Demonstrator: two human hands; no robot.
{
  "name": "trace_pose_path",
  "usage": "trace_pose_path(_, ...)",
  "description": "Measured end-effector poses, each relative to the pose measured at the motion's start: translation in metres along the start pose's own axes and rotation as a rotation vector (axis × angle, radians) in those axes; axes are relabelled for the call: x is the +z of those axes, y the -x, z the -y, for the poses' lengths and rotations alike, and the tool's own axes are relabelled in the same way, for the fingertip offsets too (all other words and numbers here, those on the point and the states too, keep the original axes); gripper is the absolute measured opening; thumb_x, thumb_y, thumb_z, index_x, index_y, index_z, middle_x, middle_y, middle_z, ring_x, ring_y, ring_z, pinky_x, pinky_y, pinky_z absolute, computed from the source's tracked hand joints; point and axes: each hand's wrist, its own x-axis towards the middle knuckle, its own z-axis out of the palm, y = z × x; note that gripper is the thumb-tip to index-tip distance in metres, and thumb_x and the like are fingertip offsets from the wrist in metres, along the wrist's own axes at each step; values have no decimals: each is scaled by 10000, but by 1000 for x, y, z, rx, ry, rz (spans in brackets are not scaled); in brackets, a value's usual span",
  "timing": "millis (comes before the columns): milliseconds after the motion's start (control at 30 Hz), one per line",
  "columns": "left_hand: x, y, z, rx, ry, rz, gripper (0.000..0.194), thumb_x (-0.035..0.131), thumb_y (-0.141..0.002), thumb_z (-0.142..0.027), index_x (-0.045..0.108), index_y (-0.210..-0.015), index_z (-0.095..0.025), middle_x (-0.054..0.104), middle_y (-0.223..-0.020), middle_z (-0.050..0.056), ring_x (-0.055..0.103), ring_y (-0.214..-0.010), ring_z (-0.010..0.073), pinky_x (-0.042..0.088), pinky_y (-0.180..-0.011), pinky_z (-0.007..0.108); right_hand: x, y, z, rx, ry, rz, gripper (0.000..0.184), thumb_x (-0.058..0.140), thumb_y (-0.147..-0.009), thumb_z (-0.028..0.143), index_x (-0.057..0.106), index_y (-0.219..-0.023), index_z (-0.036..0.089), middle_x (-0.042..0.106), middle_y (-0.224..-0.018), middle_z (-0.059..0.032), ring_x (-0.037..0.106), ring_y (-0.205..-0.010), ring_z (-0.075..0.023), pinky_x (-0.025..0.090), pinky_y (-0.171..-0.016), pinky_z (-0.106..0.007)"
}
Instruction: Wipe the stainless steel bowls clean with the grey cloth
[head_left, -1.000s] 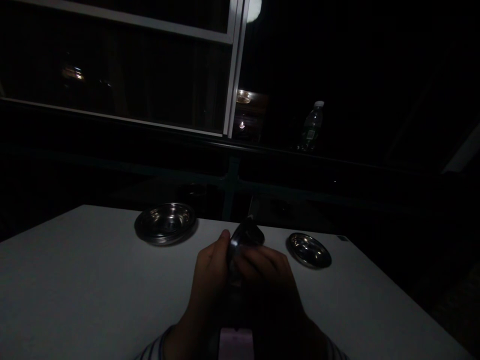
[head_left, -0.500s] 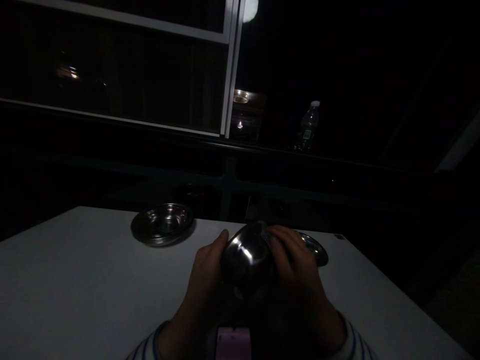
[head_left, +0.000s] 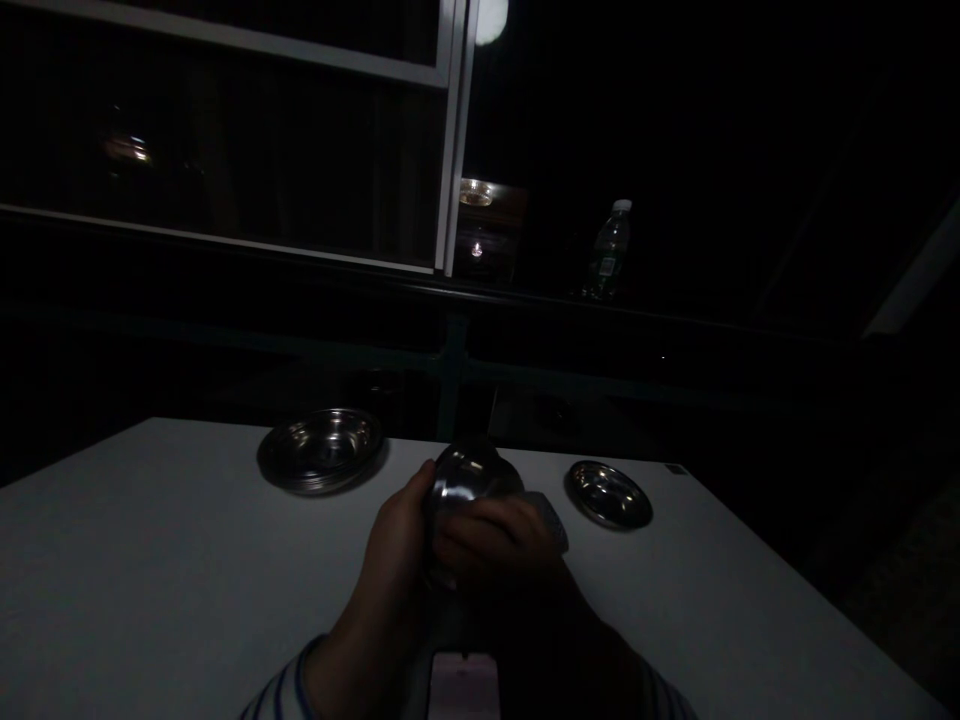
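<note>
Two of our hands work close together at the middle of the near table edge. Our left hand and our right hand hold a small steel bowl between them, tilted, with its shiny curved side catching the light. Our left thumb presses up against the bowl's near side, while the other left fingers are hidden behind it. Our right fingers lie together and clamp across the bowl's front. A grey textured pad sticks out past the right hand, against the bowl; it is too dim to tell exactly what it is. We cannot tell whether the bowl touches the tabletop.

Our hands are over a white table. A wider steel bowl sits on it beyond our left hand, and a shallow steel dish sits beyond our right hand, well apart from the first. A pale pink object shows at the bottom, below our hands. Striped sleeves cover our wrists. Past the table, the room is very dark: a dark railing runs across, and a clear plastic bottle stands on a ledge beyond it, beside a pale window frame.
</note>
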Motion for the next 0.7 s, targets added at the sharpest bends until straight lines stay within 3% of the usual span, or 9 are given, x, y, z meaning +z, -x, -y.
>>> trace_pose_path(100, 0, 2, -4, 97, -16, -13, 245, 626, -641, -387, 625, -684, -146, 645, -620, -1, 569, -549, 121, 427, -534, 225, 2, -2, 10, -22, 12, 53, 167, 490, -833, 132, 571, -944, 226, 647, -985, 68, 522, -956, -110, 388, -825, -300)
trace_pose_path(200, -1, 3, -5, 165, -119, 20, 296, 618, -643, -439, 629, -684, -146, 646, -629, 1, 567, -577, 130, 422, -545, 228, 3, -2, 9, -8, 62, -17, 161, 472, -847, 139, 575, -931, 231, 656, -945, 58, 526, -938, -113, 384, -830, -307)
trace_pose_path(500, 4, 7, -5, 139, -400, -50, 410, 511, -693, -526, 535, -509, -160, 533, -461, -11, 488, -483, 137, 374, -501, 251, 1, 1, 1, 73, 90, -99, 194, 406, -903, 260, 580, -984, 229, 666, -953, 37, 502, -928, -160, 293, -862, -387)
trace_pose_path(700, 10, 11, -3, 186, -400, -99, 416, 518, -703, -473, 483, -419, -170, 452, -370, -22, 410, -369, 113, 311, -404, 236, -10, -1, -10, 88, 84, -46, 181, 463, -866, 237, 571, -1008, 205, 651, -1003, 9, 511, -905, -173, 308, -812, -373)
